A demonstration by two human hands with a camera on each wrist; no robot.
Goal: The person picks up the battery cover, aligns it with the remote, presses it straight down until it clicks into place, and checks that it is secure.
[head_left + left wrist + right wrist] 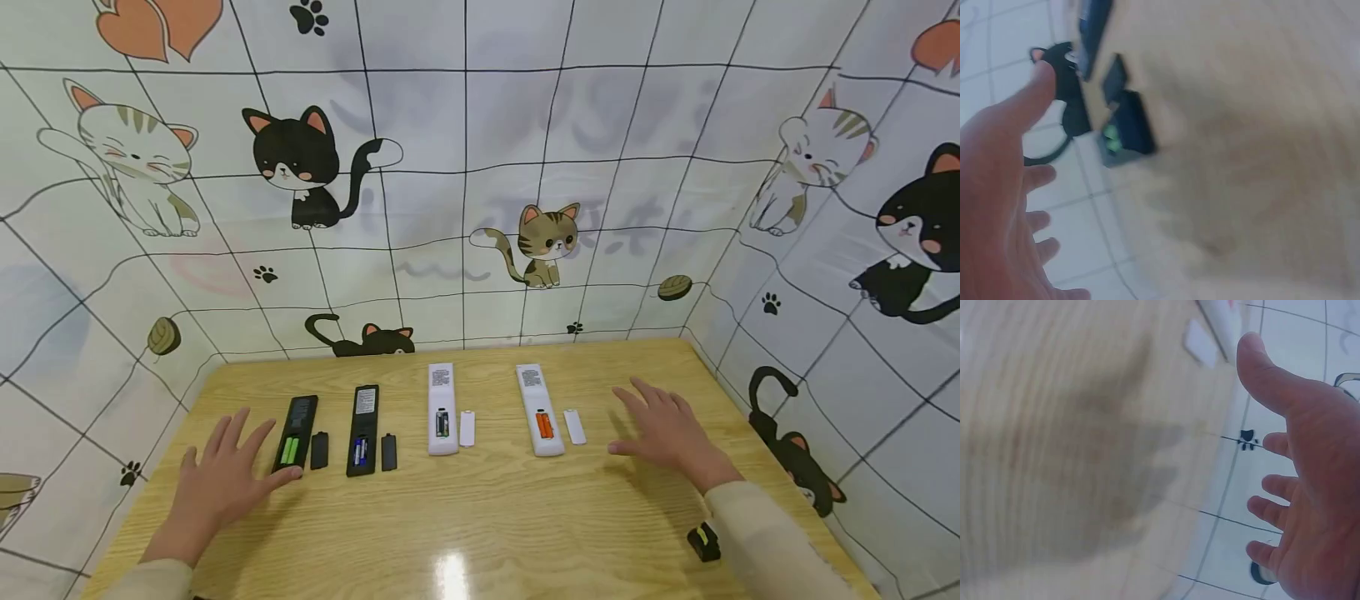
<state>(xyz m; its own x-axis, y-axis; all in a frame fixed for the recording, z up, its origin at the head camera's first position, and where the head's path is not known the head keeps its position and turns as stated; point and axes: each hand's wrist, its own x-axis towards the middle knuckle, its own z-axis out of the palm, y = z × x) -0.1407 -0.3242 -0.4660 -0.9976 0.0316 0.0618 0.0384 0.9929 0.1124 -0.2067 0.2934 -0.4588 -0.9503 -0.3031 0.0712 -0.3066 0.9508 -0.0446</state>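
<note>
At the near edge, a left sleeve (pixel 153 581) and a right sleeve (pixel 772 542), both pale, extend over a wooden table (pixel 360 533); a small black object (pixel 703 546) of uncertain kind lies beside the latter. The left hand (pixel 217 487) is raised with fingers and thumb spread, holding nothing; its thumb overlaps the leftmost remote in the head view, but the left wrist view shows the two apart. The right hand (pixel 663 429), fingers parted and slightly bent, also holds nothing. Farther in, four remotes lie backs upward in a row, bays uncovered. From the left: a black remote (pixel 303 412) with green batteries (pixel 290 451), a second black remote (pixel 363 427) with blue batteries (pixel 361 452), a white remote (pixel 442 393) with dark batteries (pixel 442 424), and a second white remote (pixel 534 398) with orange batteries (pixel 544 425). Just right of each lies its cover: first (pixel 319 450), second (pixel 388 452), third (pixel 467 429), fourth (pixel 574 427). By this layout, the work appears paused between steps, batteries seated and covers off; handling any cover would call for lowering a hand and pinching its thin edges. Beyond stands a white cloth (pixel 502 117) printed with cats.
</note>
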